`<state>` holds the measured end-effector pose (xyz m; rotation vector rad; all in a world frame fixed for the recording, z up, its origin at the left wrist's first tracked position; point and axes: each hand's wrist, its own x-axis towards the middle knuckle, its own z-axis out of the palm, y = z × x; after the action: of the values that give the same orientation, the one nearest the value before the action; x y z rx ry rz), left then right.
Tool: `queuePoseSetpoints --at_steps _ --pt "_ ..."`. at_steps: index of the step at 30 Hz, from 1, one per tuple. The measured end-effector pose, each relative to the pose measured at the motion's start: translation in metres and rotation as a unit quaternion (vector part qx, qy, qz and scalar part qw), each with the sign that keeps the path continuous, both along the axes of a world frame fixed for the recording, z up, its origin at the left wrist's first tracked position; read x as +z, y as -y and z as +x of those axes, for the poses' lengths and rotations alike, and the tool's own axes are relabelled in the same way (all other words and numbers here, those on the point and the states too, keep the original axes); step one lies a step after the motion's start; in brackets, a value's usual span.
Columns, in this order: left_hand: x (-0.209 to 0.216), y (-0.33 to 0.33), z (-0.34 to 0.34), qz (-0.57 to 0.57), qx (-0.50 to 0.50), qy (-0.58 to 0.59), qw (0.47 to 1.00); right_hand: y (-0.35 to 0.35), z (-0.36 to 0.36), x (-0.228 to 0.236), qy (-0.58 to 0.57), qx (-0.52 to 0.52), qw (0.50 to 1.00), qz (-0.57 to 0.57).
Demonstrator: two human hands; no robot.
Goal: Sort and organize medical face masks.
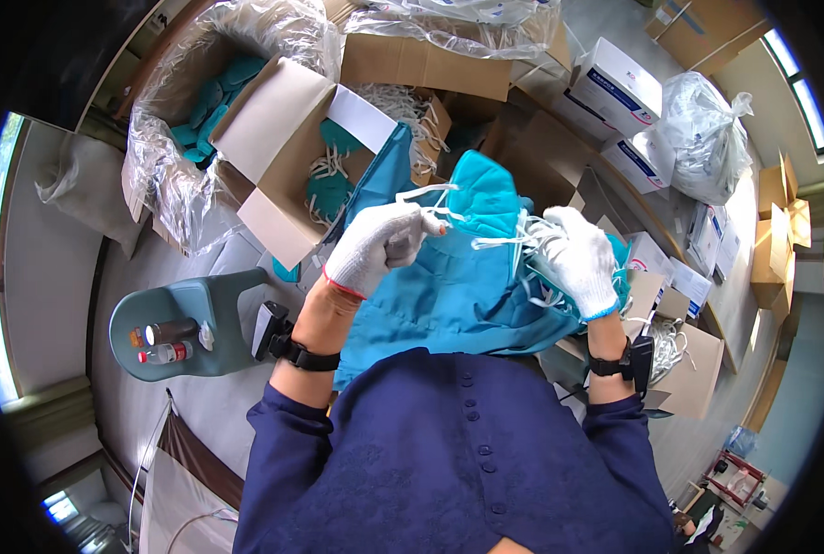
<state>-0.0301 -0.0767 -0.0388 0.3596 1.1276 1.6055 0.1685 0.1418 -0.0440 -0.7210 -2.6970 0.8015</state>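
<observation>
A teal cup-shaped face mask [484, 192] is held up in front of my body, with white elastic straps at its sides. My left hand [380, 245], in a white knitted glove, is closed with thumb and forefinger pinched on the mask's left strap. Around a bunch of white mask straps [539, 242] my right hand [578, 258], gloved too, has its fingers curled. More teal masks [623, 284] show below and beside the right hand, partly hidden by it. A blue cloth [430, 300] spreads over my lap beneath both hands.
An open carton [273, 120] with teal masks stands ahead on the left, beside a plastic-lined box [149, 138] of masks. White boxes [620, 88] and a clear plastic bag [703, 138] are at far right. A grey-green stool [218, 300] at left carries bottles. An open carton [698, 369] with straps sits near right.
</observation>
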Motion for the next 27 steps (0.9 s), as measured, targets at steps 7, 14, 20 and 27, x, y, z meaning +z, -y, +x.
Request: queuePoseSetpoints --at_steps 7,14,20,27 --pt "0.004 -0.01 0.005 -0.08 -0.049 0.007 0.996 0.041 -0.033 0.023 -0.151 0.125 0.962 -0.189" --pt "0.024 -0.006 0.02 -0.07 -0.141 -0.153 0.976 0.062 -0.06 -0.002 -0.185 0.269 0.93 -0.169" --pt "0.013 0.009 0.025 -0.121 -0.217 -0.162 0.955 0.072 -0.045 -0.008 -0.139 0.263 0.955 0.006" --pt "0.01 0.004 0.033 -0.139 -0.209 -0.189 0.949 0.07 -0.028 0.003 -0.187 0.143 0.971 0.032"
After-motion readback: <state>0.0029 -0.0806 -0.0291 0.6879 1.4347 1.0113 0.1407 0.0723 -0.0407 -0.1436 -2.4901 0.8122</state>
